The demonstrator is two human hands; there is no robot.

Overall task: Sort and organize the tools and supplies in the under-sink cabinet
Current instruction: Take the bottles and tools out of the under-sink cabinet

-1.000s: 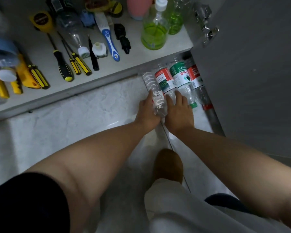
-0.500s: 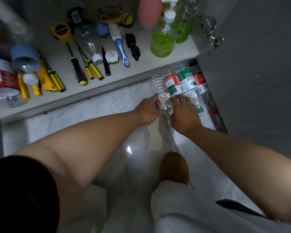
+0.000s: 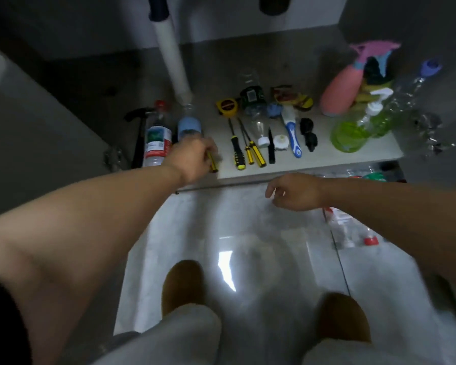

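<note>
Head view, ribbed yellow-black screwdriver handles (image 3: 238, 157), glossy floor (image 3: 248, 259)

Pretty cramped around the left hand (image 3: 192, 159) tbh. It sits at the front edge of the cabinet floor (image 3: 334, 156), closed over a yellow-and-black screwdriver (image 3: 213, 164). Right behind its knuckles stand a red-labelled bottle (image 3: 157, 139) and a blue-labelled bottle (image 3: 188, 127), with the white drain pipe (image 3: 173, 64) coming down just past them, so that way is blocked. Just past its fingertips there's a thin strip of bare shelf, then a row of screwdrivers (image 3: 238, 151) laid side by side. The right hand (image 3: 295, 192) has it easy: hanging loosely curled over open floor tile (image 3: 221, 219), with only bottles (image 3: 345, 227) lying under its forearm.
</note>
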